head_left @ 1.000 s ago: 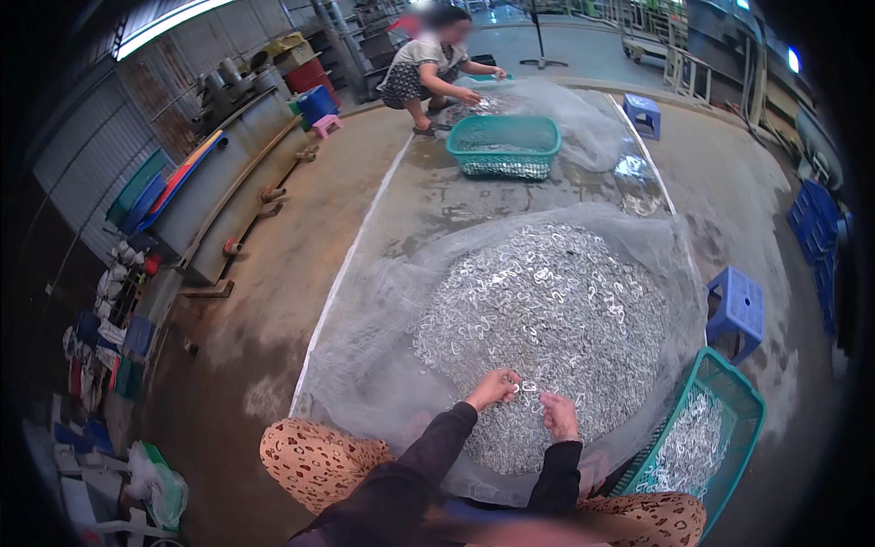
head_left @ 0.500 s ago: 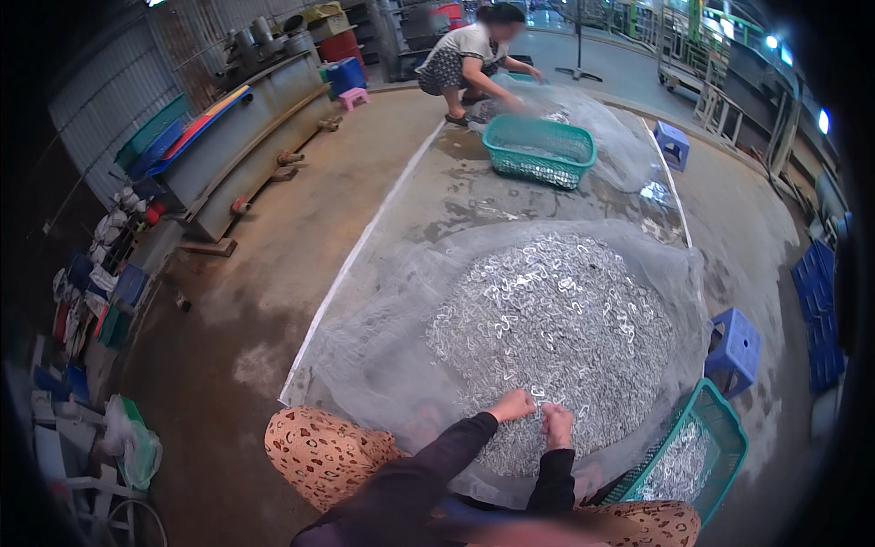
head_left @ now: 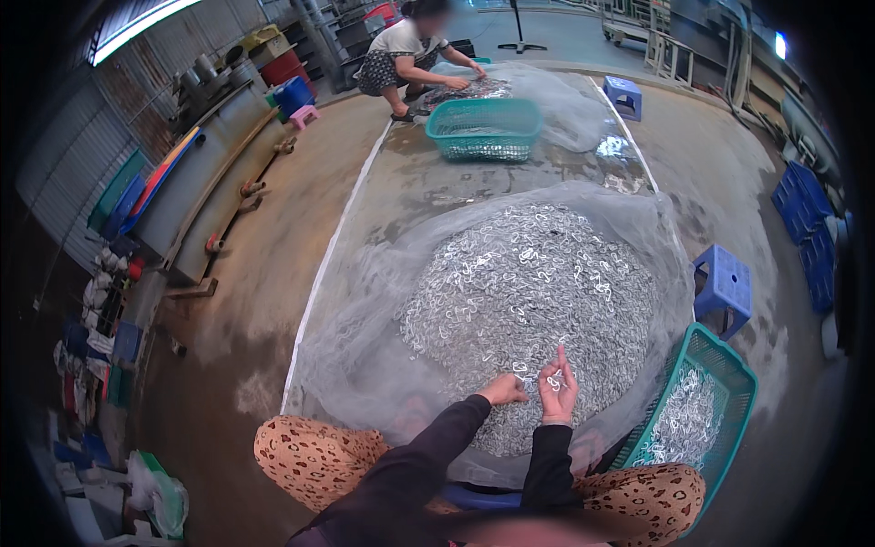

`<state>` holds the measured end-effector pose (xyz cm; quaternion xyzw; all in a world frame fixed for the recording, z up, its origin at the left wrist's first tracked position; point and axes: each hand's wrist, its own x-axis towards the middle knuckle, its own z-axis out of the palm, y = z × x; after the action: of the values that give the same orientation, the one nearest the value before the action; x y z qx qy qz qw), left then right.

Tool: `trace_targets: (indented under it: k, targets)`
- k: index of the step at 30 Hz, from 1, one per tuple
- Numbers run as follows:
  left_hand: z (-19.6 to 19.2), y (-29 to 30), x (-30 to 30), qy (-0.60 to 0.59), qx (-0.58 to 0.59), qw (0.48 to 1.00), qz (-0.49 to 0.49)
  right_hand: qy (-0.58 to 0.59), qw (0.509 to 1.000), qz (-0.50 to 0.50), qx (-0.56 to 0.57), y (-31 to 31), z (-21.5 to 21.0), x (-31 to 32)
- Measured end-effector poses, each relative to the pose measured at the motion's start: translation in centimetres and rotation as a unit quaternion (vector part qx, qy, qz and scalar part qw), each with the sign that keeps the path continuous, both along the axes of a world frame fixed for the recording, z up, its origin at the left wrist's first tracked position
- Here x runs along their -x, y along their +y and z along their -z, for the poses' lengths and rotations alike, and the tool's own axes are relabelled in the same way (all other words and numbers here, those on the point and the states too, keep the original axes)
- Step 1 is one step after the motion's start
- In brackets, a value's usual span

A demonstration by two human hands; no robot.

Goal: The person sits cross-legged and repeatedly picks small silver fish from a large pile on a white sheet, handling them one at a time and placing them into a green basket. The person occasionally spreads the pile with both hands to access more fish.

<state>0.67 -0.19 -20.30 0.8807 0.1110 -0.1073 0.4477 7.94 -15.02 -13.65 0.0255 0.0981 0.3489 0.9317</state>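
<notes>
A wide heap of small, shiny, curved wire pieces [head_left: 538,283], shaped like hooks or links, lies on a pale mesh net [head_left: 355,337] in front of me. My left hand [head_left: 504,390] is at the near part of the heap, its fingers bent down and pressed together; what they pinch is hidden. One bright wire piece [head_left: 519,368] shows just beyond its fingertips. Beside it, my right hand [head_left: 559,397] is turned palm up, index finger stretched forward and the other fingers curled. A curved wire piece [head_left: 553,381] rests in those fingers.
A green basket [head_left: 749,401] partly filled with similar pieces stands by my right knee, near a blue stool [head_left: 726,283]. Ahead, another green basket [head_left: 485,114] stands near a crouching person [head_left: 401,59] working at a second heap. A metal tank [head_left: 214,173] runs along the left.
My right hand has turned palm up and its index finger has straightened; a wire piece now shows in it. My left hand has shifted slightly left. The whole view has tilted and shifted.
</notes>
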Motion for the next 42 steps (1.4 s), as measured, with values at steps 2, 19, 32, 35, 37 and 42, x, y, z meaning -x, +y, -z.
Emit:
trace_targets:
  k: [2,19,32,35,37,42]
  targets:
    - [-2.1,0.1,-0.3,0.045,0.115,0.992,-0.015,0.009,0.999,0.045,0.012,-0.3,-0.3,-0.2]
    - [2.3,-3.2,-3.0,0.01,-0.126,0.992,0.001,0.017,0.996,0.064,-0.056,-2.3,-3.3,-1.8]
    - [-5.7,2.9,-0.6,-0.074,-0.052,0.996,-0.024,-0.007,0.994,0.111,0.002,-4.9,-1.4,-3.0]
    - [-7.6,3.6,-1.5,-0.017,-0.012,0.998,-0.052,-0.043,0.994,0.1,0.012,-4.3,-1.7,-2.7]
    - [-9.3,3.7,-2.3,-0.01,0.002,0.997,-0.073,-0.058,0.995,0.081,0.03,-3.9,-1.6,-2.5]
    - [-13.9,2.5,-5.3,-0.202,-0.081,0.972,0.093,-0.042,0.996,-0.069,0.022,-2.9,0.2,-2.2]
